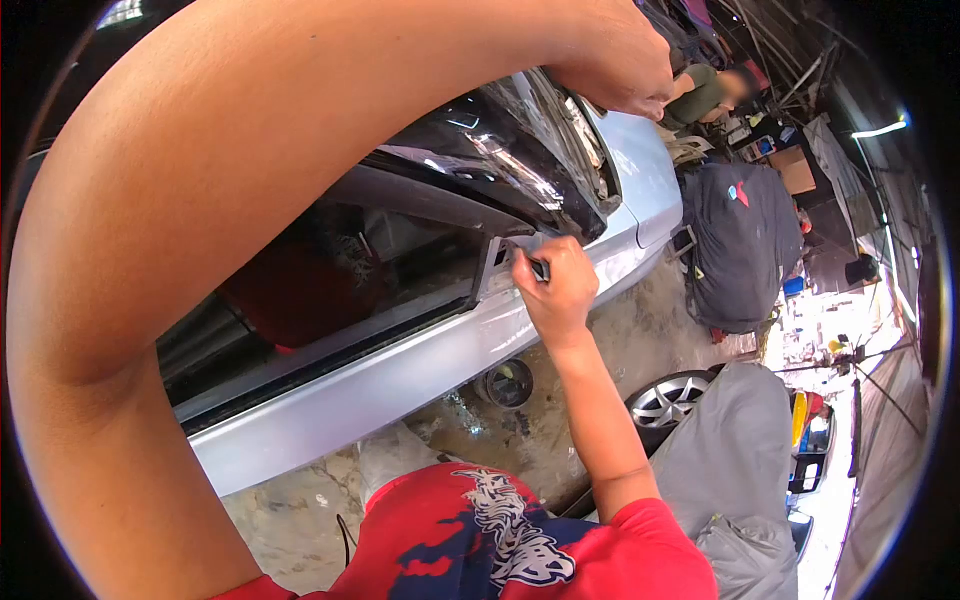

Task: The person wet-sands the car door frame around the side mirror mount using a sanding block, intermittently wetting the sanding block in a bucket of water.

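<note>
My right hand (562,283) is closed at the front corner of a silver car door (340,395), by the grey triangular mirror mount (489,268). A small dark piece shows between its thumb and fingers; what it is I cannot make out. My left arm arches across the upper view. Its hand (622,68) is over the front of the car, near the windshield base and the light-blue fender (640,160). The left fingers are mostly hidden behind the hand, so their grip does not show. Below the black roof pillar lies the dark side window (330,260).
A round container (505,384) stands on the stained floor beside the door. To the right are a dark covered shape (740,245), a grey-covered vehicle (740,440) and its wheel (670,402). Another person (705,95) is at the back, near a cluttered table.
</note>
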The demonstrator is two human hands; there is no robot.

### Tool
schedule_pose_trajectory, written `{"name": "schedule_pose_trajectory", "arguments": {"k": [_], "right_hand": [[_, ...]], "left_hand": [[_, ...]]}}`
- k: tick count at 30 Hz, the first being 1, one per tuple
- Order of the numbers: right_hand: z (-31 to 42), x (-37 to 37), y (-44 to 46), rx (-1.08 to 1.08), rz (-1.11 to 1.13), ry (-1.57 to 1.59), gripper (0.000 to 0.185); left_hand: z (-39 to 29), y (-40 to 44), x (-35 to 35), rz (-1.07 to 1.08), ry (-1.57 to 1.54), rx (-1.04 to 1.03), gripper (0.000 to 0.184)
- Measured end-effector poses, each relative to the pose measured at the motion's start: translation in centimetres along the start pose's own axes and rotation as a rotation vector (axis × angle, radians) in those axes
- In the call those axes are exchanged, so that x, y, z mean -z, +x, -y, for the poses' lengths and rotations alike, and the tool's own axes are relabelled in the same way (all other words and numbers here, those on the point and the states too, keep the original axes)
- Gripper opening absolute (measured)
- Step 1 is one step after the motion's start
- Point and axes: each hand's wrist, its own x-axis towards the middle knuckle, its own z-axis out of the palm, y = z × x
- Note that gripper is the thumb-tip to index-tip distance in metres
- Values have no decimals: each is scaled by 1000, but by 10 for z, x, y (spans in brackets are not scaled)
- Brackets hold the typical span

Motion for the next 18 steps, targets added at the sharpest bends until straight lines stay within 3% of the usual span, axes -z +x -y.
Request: {"name": "schedule_pose_trajectory", "arguments": {"k": [2, 6, 15, 18], "right_hand": [[-7, -1, -13, -53, 0, -11, 34], [11, 5, 25, 90, 21, -5, 34], [-6, 2, -19, -95, 43, -20, 33], [9, 7, 22, 60, 39, 0, 32]], "left_hand": [[-1, -1, -1, 6, -19, 13, 42], [-5, 1, -1, 5, -75, 29, 42], [-4, -1, 4, 45, -62, 27, 43], [-7, -1, 1, 38, -48, 34, 43]]}}
